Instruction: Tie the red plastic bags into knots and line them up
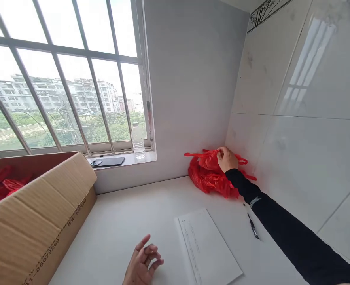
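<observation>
A crumpled red plastic bag [206, 180] lies in the far corner of the white table, against the wall. My right hand [228, 159], in a black sleeve, reaches out to it and is closed on its upper part; the fingertips are partly hidden. Thin red handles stick out to both sides. My left hand [143, 261] hovers low over the table with its fingers apart and slightly curled, holding nothing. Nearest to it lies a stack of white paper [212, 245] with a few lines of writing. To the right of the paper is a black pen [252, 226].
An open cardboard box [44, 209] with red plastic bags [7, 188] inside stands at the left. On the windowsill are a dark phone [111, 161] and a clear water bottle [138, 142]. The barred window, grey wall and tiled wall bound the white table [127, 209].
</observation>
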The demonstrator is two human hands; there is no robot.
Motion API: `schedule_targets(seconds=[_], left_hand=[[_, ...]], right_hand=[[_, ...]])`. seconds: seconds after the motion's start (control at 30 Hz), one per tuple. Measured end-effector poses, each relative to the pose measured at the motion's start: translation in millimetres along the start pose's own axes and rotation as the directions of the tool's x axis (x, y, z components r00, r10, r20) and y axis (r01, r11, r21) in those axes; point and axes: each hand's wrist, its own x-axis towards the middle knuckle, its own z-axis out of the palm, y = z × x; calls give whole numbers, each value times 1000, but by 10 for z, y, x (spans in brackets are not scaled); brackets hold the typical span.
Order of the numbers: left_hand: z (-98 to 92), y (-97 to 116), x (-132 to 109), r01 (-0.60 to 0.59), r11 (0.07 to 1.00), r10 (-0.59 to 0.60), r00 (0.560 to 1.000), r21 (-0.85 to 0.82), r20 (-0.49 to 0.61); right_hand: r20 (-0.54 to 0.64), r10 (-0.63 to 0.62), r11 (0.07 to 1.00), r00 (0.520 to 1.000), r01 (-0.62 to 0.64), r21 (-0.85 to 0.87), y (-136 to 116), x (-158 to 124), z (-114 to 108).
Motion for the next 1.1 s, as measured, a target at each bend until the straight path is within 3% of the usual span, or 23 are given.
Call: schedule_targets(seconds=[0.1,0.2,0.27,0.4,0.5,0.6,0.8,1.0,1.1], left_hand=[[242,-77,-43,22,1000,-22,1000,1,14],[515,-182,-42,133,988,-122,985,-81,124],[607,-250,-3,195,969,-160,964,-154,212],[500,-315,26,169,945,-93,961,-281,262],[381,-305,-18,107,949,-51,980,-297,191],[401,-311,-40,11,971,24,989,-237,148],[665,-383,-76,-17,999,10,991,46,132],[753,-449,-96,1,991,-14,996,135,93],[729,-500,-62,-16,985,8,999,170,50]], right_hand=[[6,-84,991,996,83,106,-304,-292,-128],[73,-151,959,986,128,252,-590,-929,-170],[168,-179,883,970,83,461,-721,-1441,-157],[424,-231,773,876,-99,626,-761,-2304,-44],[495,-86,694,865,-304,652,-648,-2662,67],[531,-10,619,847,-411,669,-532,-2820,114],[642,-141,553,753,-478,683,-441,-2833,44],[664,-58,472,746,-565,676,-339,-2756,16],[646,-3,525,763,-549,650,-317,-2764,18]])
